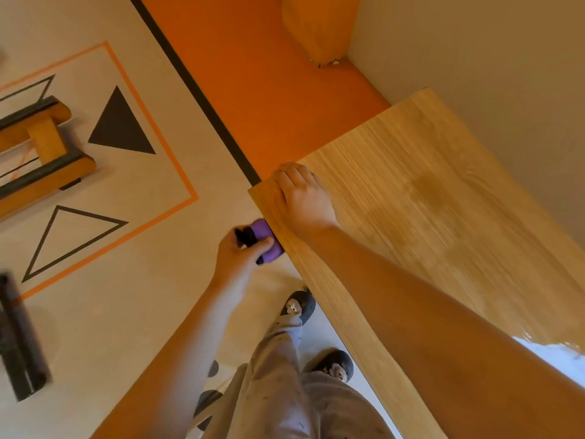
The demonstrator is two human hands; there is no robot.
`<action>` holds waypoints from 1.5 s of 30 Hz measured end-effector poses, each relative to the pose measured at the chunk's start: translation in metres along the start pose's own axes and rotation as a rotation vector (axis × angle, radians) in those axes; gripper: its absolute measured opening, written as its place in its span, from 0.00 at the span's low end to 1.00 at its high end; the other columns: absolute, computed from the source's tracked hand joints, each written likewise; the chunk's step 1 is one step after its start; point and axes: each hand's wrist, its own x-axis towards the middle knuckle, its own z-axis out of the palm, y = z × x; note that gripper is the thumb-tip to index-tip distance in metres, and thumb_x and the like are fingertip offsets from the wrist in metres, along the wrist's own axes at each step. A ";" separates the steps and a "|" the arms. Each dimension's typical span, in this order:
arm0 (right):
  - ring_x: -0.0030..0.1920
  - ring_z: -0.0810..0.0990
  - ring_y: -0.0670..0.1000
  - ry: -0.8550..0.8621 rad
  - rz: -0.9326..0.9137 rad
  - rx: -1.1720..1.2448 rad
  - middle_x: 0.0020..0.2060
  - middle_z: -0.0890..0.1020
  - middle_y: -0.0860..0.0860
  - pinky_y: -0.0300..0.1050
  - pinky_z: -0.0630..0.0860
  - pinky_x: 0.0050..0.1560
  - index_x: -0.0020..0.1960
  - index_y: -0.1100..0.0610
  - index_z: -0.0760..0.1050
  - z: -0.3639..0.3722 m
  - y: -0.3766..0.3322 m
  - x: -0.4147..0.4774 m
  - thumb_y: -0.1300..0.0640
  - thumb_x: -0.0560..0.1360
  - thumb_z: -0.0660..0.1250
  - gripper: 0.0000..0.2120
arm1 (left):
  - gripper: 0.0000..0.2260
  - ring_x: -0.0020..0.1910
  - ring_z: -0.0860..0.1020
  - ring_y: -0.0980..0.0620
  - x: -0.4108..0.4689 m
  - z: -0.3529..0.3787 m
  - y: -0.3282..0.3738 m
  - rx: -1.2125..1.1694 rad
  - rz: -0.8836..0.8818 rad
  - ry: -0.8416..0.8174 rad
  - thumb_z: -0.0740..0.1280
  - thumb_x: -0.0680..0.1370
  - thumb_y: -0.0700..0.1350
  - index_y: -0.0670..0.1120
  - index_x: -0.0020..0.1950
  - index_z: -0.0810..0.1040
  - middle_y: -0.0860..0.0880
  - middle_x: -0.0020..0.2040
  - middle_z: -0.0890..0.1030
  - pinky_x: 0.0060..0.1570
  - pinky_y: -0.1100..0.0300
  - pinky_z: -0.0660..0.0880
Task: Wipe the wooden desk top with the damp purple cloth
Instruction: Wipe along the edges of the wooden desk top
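Note:
The wooden desk top [427, 198] runs from centre to lower right, with darker damp streaks across its middle. My right hand [304, 198] lies flat, palm down, on the desk's near left corner, fingers together, holding nothing. My left hand [243, 251] is off the desk, just left of its front edge, closed around the bunched purple cloth [267, 245], which has a dark patch showing. The cloth presses against the desk's front edge, just below the corner.
A wooden chair base [41, 147] stands on the patterned cream floor at left, and a dark bar-shaped object [19, 337] lies at lower left. An orange floor strip and a wooden post [316, 30] are at the top. My legs and shoes [300, 305] stand beside the desk's front edge.

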 end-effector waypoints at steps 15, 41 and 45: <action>0.69 0.68 0.57 -0.047 0.023 0.059 0.64 0.75 0.56 0.55 0.66 0.68 0.66 0.60 0.72 -0.003 -0.001 0.002 0.61 0.78 0.61 0.16 | 0.12 0.51 0.81 0.46 0.002 0.009 -0.005 -0.179 0.029 0.133 0.71 0.73 0.34 0.48 0.51 0.77 0.46 0.49 0.82 0.52 0.53 0.78; 0.68 0.70 0.53 -0.024 0.117 -0.093 0.65 0.76 0.53 0.49 0.60 0.69 0.66 0.58 0.71 -0.051 -0.002 -0.269 0.56 0.83 0.42 0.22 | 0.12 0.45 0.81 0.45 -0.122 0.048 -0.083 -0.117 -0.163 -0.005 0.73 0.71 0.33 0.41 0.52 0.77 0.42 0.46 0.82 0.46 0.51 0.78; 0.70 0.68 0.52 -0.092 0.120 -0.139 0.68 0.73 0.51 0.48 0.59 0.71 0.69 0.56 0.70 -0.046 0.003 -0.273 0.54 0.80 0.54 0.19 | 0.27 0.51 0.83 0.41 -0.166 0.057 -0.123 0.008 -0.297 -0.133 0.79 0.59 0.46 0.45 0.57 0.78 0.42 0.50 0.84 0.57 0.41 0.77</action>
